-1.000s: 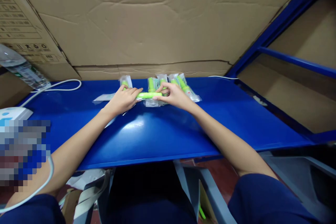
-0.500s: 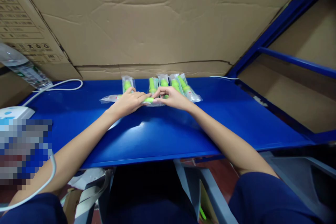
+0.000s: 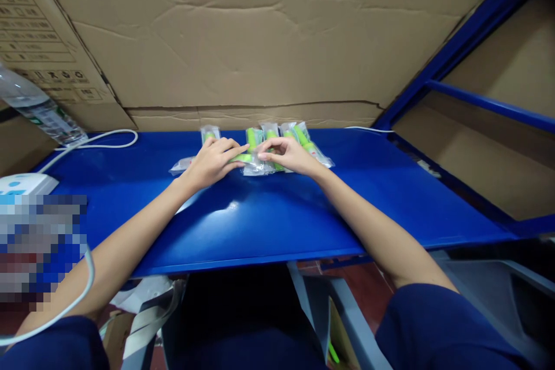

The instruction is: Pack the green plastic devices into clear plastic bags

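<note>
My left hand [image 3: 212,161] rests over a bright green tube-like piece [image 3: 241,158] in a clear plastic bag, with the thumb on its near side and fingers on its far side. The bag's other end [image 3: 181,166] sticks out left of the hand. My right hand [image 3: 291,156] is just to the right, thumb and fingertips curled close together above crinkled clear plastic [image 3: 256,169]; whether they pinch it is hidden. Behind the hands several similar green pieces in clear bags [image 3: 252,137] lie side by side, and a single one [image 3: 210,132] lies farther left.
The blue tabletop [image 3: 277,225] ends at a cardboard wall [image 3: 269,52]. On the left are a water bottle [image 3: 41,110], a white power strip [image 3: 26,185] and a white cable [image 3: 110,137]. A blue metal frame [image 3: 489,104] bounds the right side.
My right fingertips have drawn slightly away from the green piece's end. The left hand has spread its fingers a little around the piece, and clear plastic now shows between the hands.
</note>
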